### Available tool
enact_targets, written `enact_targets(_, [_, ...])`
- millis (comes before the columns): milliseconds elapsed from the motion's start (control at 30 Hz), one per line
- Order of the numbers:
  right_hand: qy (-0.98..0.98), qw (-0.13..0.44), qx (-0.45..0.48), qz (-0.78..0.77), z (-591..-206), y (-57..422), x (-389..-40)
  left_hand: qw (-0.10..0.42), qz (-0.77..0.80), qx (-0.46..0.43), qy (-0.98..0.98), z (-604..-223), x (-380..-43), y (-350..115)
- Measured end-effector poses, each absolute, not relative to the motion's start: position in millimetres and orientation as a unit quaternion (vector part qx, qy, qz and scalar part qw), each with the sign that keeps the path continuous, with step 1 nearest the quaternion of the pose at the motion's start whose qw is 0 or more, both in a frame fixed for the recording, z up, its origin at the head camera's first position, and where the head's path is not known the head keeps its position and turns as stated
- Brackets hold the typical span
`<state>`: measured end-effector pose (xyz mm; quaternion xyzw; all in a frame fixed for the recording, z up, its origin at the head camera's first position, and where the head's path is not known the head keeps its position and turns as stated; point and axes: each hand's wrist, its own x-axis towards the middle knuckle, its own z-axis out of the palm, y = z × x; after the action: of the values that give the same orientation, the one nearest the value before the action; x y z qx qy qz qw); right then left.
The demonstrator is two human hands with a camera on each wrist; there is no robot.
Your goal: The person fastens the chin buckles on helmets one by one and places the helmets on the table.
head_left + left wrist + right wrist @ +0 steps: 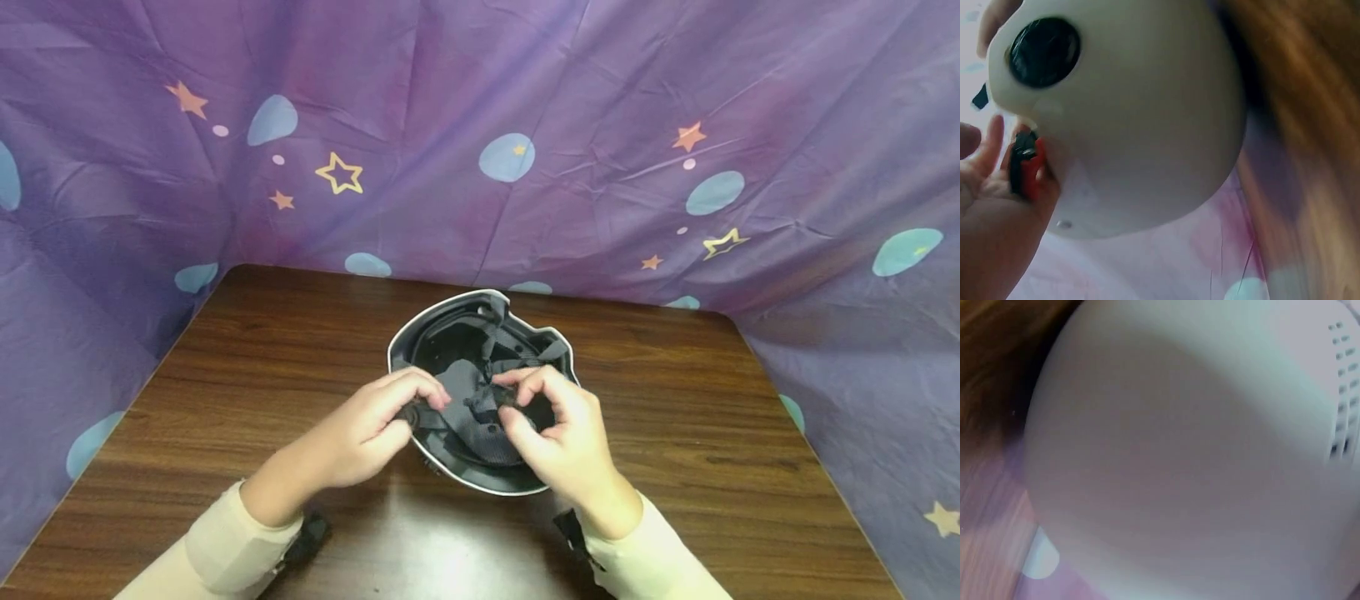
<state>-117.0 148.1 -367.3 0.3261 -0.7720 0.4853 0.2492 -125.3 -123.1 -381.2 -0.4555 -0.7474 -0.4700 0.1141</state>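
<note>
A white-shelled helmet (480, 492) lies upturned on the table, its black lining (461, 383) facing up. At its left rim, my left hand (375, 429) holds a black strap buckle between thumb and fingers. The left wrist view shows this black-and-red buckle (1027, 165) against the hand, beside the white shell (1141, 125) with its round black disc (1045, 52). Over the right half of the opening, my right hand (566, 429) pinches a dark strap (487, 404), partly hidden by the fingers. Only the smooth outer shell (1179, 450) and small vent slots fill most of the right wrist view.
The brown wooden table (262, 358) extends around the helmet. A purple curtain (420, 100) with stars and blue shapes hangs behind the table and along both sides. Dark wrist devices (307, 537) sit at the light sleeves.
</note>
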Motion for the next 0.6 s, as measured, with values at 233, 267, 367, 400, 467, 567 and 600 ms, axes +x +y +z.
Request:
enact_targets(233, [-0.751, 0.235, 0.316, 0.530, -363.7, 155.7, -119.7, 0.036, -0.459, -0.483, -0.745, -375.2, -133.6, -139.9])
enact_targets(267, [-0.753, 0.236, 0.317, 0.526, -363.8, 155.9, -120.0, 0.017, -0.458, -0.482, -0.747, -373.6, -134.0, -142.0])
enact_targets(367, [-0.757, 0.239, 0.315, 0.521, -364.4, 155.2, -119.9, -0.034, -0.462, -0.465, -0.755, -370.1, -134.5, -146.4])
enact_targets(400, [-0.755, 0.237, 0.315, 0.525, -364.5, 154.7, -119.4, -0.049, -0.465, -0.456, -0.757, -369.4, -134.3, -147.6])
enact_targets(467, [-0.749, 0.229, 0.317, 0.534, -364.6, 153.8, -118.3, -0.067, -0.468, -0.449, -0.758, -368.5, -134.6, -149.3])
enact_targets(567, [-0.743, 0.216, 0.322, 0.545, -364.8, 152.3, -116.5, -0.083, -0.461, -0.455, -0.757, -368.3, -134.9, -151.9])
enact_targets(600, [-0.742, 0.211, 0.326, 0.546, -364.8, 152.0, -116.0, -0.089, -0.458, -0.459, -0.757, -368.2, -134.9, -152.4])
